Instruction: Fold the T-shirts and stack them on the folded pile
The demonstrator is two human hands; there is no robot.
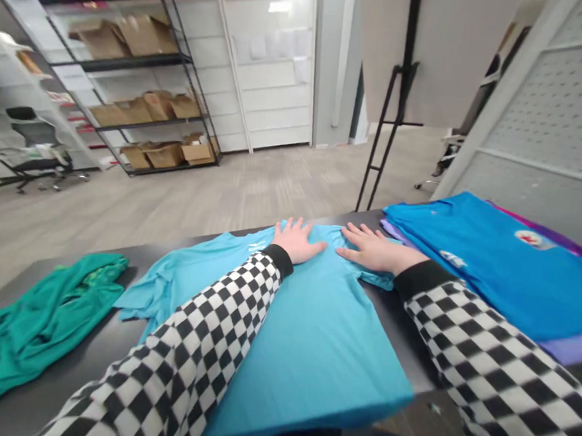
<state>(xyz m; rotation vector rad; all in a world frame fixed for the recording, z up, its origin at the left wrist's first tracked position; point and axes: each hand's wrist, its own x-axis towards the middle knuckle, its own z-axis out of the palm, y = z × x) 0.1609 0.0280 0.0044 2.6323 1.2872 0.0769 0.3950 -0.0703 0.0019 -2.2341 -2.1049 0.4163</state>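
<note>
Across a dark table (154,251), we're pressing our left hand (296,242) and right hand (376,249), fingers spread and gripping nothing, onto a light blue shirt (312,339) that's sprawling over the frame's lower middle.

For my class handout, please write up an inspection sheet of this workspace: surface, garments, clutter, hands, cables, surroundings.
Surface: dark table, partly covered by clothing.
Garments: light blue shirt spread out, its hem hanging over the near edge; bright blue shirt at right, lying over lilac cloth.
Clutter: crumpled green garment at left.
Hands: left hand and right hand open, palms down on the light blue shirt.
Cables: nothing seen.
Surroundings: black shelving with cardboard boxes, office chair, black stand.
</note>
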